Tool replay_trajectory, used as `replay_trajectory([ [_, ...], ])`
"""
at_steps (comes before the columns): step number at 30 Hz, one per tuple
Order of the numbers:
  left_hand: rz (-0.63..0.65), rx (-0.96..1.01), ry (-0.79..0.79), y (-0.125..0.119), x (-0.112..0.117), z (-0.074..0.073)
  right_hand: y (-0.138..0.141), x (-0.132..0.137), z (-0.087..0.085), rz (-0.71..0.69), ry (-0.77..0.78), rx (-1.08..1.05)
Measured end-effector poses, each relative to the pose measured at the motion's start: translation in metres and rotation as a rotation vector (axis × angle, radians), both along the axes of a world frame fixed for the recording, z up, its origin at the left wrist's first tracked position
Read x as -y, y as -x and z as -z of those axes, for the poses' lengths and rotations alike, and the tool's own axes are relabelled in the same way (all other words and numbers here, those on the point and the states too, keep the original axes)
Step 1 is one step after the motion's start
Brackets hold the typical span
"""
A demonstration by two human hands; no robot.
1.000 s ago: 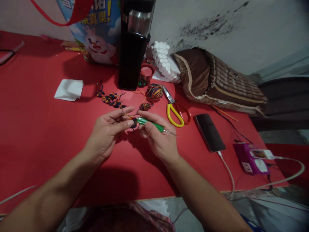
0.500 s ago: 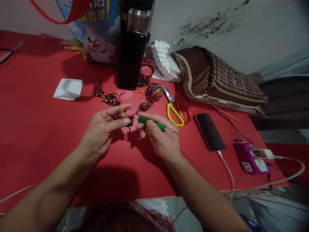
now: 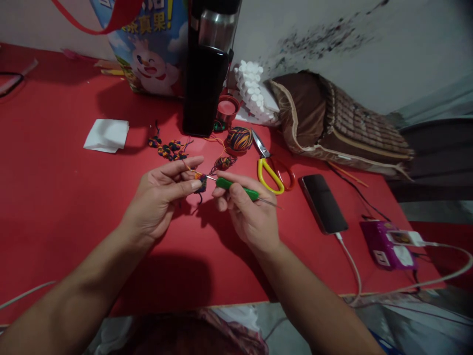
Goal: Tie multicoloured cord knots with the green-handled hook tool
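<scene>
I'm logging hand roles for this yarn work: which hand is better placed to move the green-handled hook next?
The right hand, I'd judge: it holds the green-handled hook, which points toward the small yarn piece. The left hand is pinching that piece.

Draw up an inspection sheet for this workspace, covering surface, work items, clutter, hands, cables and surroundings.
Surface: red tabletop, near edge visible.
Work items: small multicoloured yarn piece, with the tip of a green-handled hook at it; yarn ball beside yellow-and-red-handled scissors.
Clutter: folded white paper, phone lying flat, purple box, blue printed bag at the back.
Hands: left hand pinches the yarn piece; right hand grips the hook's handle.
Cables: white cable plugged into the phone.
Surroundings: pale wall with dark stains; other people, nothing seen.
</scene>
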State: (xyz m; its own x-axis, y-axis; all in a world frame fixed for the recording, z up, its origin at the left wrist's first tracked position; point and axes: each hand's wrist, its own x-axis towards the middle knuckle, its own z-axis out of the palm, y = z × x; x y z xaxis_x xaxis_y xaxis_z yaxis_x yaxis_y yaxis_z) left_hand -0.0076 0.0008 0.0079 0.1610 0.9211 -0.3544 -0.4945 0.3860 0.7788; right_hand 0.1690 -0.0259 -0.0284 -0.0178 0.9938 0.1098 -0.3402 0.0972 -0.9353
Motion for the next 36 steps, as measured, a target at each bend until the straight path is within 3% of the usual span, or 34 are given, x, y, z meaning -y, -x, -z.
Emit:
replay_trajectory([
  [13, 0.018, 0.059, 0.067, -0.005, 0.003, 0.006, 0.003, 0.002, -0.002, 0.026, 0.015, -0.009],
  [26, 0.118, 0.006, 0.078, 0.003, 0.001, 0.0, -0.006, 0.002, -0.001, -0.023, -0.024, 0.079],
  [36, 0.079, -0.016, 0.042, 0.006, -0.001, -0.007, -0.013, 0.0, -0.005, -0.008, -0.1, 0.136],
])
